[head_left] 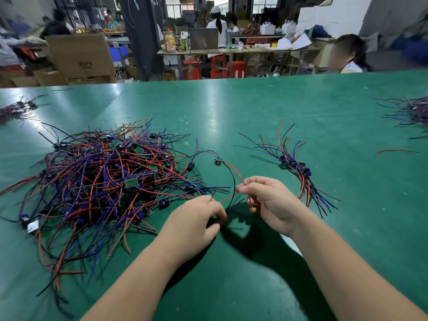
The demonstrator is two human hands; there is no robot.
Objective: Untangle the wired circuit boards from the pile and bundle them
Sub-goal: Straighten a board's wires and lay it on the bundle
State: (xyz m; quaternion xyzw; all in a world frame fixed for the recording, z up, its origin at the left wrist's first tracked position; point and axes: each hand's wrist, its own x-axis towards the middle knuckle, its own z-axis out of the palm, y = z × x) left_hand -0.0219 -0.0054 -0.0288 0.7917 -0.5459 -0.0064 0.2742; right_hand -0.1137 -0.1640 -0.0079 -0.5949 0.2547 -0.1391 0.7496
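One circuit board was mid-untangling, left hand and right hand each pinching its wires; drawing it clear of the pile seemed next.

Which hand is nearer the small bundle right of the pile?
Right. The right hand, pinching a red wire, sits just below-left of the bundle; the left hand, pinching a black wire, is farther left, by the pile.

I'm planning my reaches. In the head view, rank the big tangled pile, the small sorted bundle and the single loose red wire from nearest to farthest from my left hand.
From the left hand:
1. Big tangled pile, just to its left.
2. Small sorted bundle, across to the right.
3. Loose red wire, far right.
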